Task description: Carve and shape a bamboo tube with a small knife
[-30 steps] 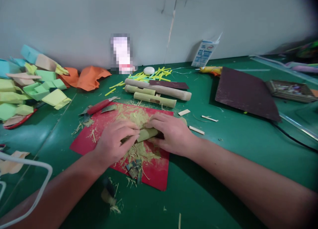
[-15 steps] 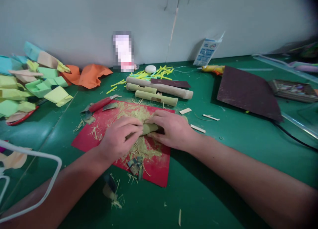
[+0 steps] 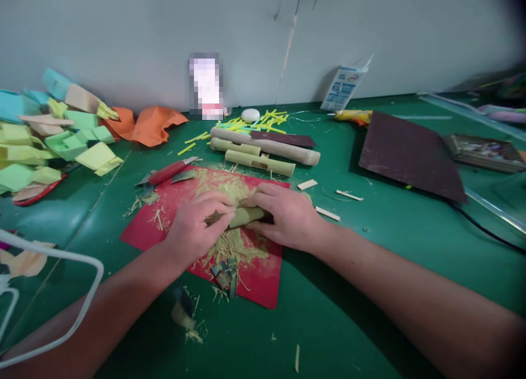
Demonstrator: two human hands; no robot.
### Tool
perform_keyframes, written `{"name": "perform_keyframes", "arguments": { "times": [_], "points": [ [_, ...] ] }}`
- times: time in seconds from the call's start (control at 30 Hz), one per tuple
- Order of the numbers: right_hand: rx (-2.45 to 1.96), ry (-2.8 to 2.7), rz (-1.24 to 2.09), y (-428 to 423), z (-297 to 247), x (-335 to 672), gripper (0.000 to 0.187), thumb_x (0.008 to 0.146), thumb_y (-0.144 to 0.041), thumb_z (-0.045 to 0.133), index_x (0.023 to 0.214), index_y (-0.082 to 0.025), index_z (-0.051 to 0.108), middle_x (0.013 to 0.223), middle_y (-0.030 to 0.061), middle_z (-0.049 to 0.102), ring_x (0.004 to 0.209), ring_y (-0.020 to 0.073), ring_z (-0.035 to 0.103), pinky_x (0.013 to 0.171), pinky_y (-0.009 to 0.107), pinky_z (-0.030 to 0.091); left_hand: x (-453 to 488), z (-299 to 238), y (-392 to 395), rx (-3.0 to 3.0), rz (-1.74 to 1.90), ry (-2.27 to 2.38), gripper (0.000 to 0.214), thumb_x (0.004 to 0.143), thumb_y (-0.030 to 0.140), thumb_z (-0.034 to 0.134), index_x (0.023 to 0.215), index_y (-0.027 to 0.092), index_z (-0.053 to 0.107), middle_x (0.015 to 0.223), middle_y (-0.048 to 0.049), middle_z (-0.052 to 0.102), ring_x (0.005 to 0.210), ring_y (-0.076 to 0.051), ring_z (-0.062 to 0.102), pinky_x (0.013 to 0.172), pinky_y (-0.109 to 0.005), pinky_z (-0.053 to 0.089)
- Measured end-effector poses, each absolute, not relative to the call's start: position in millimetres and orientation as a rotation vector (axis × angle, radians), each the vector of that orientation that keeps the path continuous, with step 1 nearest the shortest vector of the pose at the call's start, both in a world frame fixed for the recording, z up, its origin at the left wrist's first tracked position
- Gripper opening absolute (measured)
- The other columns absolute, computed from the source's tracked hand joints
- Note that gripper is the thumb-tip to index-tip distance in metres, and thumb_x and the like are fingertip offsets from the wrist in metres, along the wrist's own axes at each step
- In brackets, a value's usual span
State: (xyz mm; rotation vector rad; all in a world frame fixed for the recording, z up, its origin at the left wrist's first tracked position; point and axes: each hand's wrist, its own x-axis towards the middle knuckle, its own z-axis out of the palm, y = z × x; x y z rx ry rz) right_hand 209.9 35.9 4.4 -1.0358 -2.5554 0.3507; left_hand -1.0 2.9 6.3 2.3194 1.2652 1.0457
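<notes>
Bamboo piece (image 3: 246,216) lies on the red mat (image 3: 143,231) among shavings (image 3: 236,250), right hand (image 3: 287,214) clamped over one end, left hand (image 3: 197,231) curled on the other (any tool is hidden). Pressing it flat and working in short strokes would likely serve best.

No legible text; blue print on white packet (image 3: 343,87) too blurred to read.

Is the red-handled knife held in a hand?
No, the red-handled knife lies at the red mat's far edge, away from the left hand and right hand.
</notes>
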Motion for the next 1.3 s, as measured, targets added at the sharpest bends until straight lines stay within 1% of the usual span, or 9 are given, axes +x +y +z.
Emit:
{"name": "perform_keyframes", "arguments": {
  "times": [0.13, 0.3, 0.5, 0.7, 0.83, 0.93, 1.03, 1.13, 1.3],
  "points": [
    [-1.042, -2.545, 0.357, 35.3, 4.3, 209.2, 0.026, 0.079, -0.028, 0.066, 0.103, -0.019, 0.064, 0.094, 0.0043, 0.061, 0.087, 0.0185, 0.056, 0.064, 0.028, 0.035, -1.5, 5.7, 1.2, 2.385, 1.067, 1.201, 0.009, 0.087, 0.02, 0.059, 0.082, 0.021, 0.067, 0.095, -0.0036, 0.07, 0.088, -0.016, 0.066, 0.083, -0.032, 0.054],
    [-1.041, -2.557, 0.361, 34.8, 5.4, 209.0, 0.028, 0.077, -0.024, 0.066, 0.104, -0.02, 0.063, 0.094, 0.004, 0.06, 0.086, 0.0182, 0.055, 0.063, 0.027, 0.034, -0.7, 9.1, 5.5, 2.178, 1.017, 1.308, 0.01, 0.084, 0.02, 0.062, 0.076, 0.02, 0.067, 0.092, -0.0025, 0.071, 0.083, -0.016, 0.067, 0.078, -0.03, 0.056],
    [-1.062, -2.543, 0.363, 35.5, 4.4, 209.2, 0.024, 0.079, -0.029, 0.066, 0.101, -0.021, 0.063, 0.095, 0.0041, 0.06, 0.087, 0.0184, 0.056, 0.063, 0.027, 0.034, -0.4, 10.4, 0.9, 2.356, 1.033, 1.201, 0.01, 0.086, 0.019, 0.06, 0.079, 0.021, 0.067, 0.094, -0.004, 0.071, 0.087, -0.017, 0.066, 0.083, -0.033, 0.055],
    [-1.034, -2.556, 0.365, 34.9, 4.0, 209.6, 0.027, 0.077, -0.025, 0.066, 0.103, -0.02, 0.062, 0.095, 0.004, 0.06, 0.088, 0.0185, 0.056, 0.064, 0.027, 0.035, 0.1, 9.1, 7.5, 2.136, 1.014, 1.311, 0.011, 0.084, 0.018, 0.062, 0.074, 0.02, 0.067, 0.09, -0.0023, 0.071, 0.082, -0.016, 0.067, 0.078, -0.03, 0.055],
    [-1.066, -2.551, 0.351, 33.9, 4.4, 209.6, 0.025, 0.078, -0.027, 0.066, 0.101, -0.02, 0.063, 0.094, 0.0037, 0.061, 0.086, 0.0179, 0.056, 0.062, 0.027, 0.033, -0.9, 8.7, 1.8, 2.307, 1.045, 1.18, 0.009, 0.084, 0.017, 0.062, 0.077, 0.019, 0.067, 0.093, -0.0034, 0.071, 0.087, -0.016, 0.066, 0.082, -0.031, 0.054],
    [-1.046, -2.554, 0.354, 33.4, 4.1, 208.9, 0.024, 0.079, -0.027, 0.064, 0.101, -0.018, 0.063, 0.094, 0.0047, 0.06, 0.086, 0.0182, 0.055, 0.064, 0.028, 0.035, -0.6, 8.2, 0.8, 2.319, 1.049, 1.172, 0.008, 0.085, 0.017, 0.062, 0.079, 0.02, 0.067, 0.095, -0.0034, 0.071, 0.088, -0.016, 0.066, 0.083, -0.032, 0.053],
    [-1.015, -2.557, 0.361, 33.4, 4.1, 208.7, 0.025, 0.077, -0.024, 0.065, 0.102, -0.018, 0.062, 0.094, 0.0049, 0.06, 0.087, 0.0186, 0.056, 0.067, 0.028, 0.037, 0.4, 8.6, 5.9, 2.143, 1.015, 1.285, 0.011, 0.084, 0.017, 0.062, 0.074, 0.02, 0.066, 0.092, -0.0026, 0.071, 0.084, -0.016, 0.067, 0.079, -0.03, 0.054],
    [-1.021, -2.55, 0.368, 33.4, 4.6, 209.2, 0.026, 0.076, -0.023, 0.065, 0.101, -0.019, 0.063, 0.094, 0.004, 0.061, 0.087, 0.0183, 0.056, 0.065, 0.027, 0.036, 0.9, 9.5, 8.8, 2.077, 0.989, 1.296, 0.013, 0.084, 0.015, 0.063, 0.072, 0.019, 0.066, 0.088, -0.002, 0.071, 0.081, -0.015, 0.066, 0.074, -0.028, 0.054],
    [-1.045, -2.525, 0.385, 33.6, 4.1, 209.2, 0.025, 0.076, -0.024, 0.067, 0.1, -0.019, 0.063, 0.094, 0.0038, 0.061, 0.087, 0.018, 0.057, 0.064, 0.027, 0.036, 1.0, 9.4, -0.7, 2.383, 1.067, 1.118, 0.007, 0.084, 0.014, 0.063, 0.078, 0.018, 0.067, 0.091, -0.0035, 0.07, 0.085, -0.015, 0.065, 0.079, -0.03, 0.053]
  ]
}}
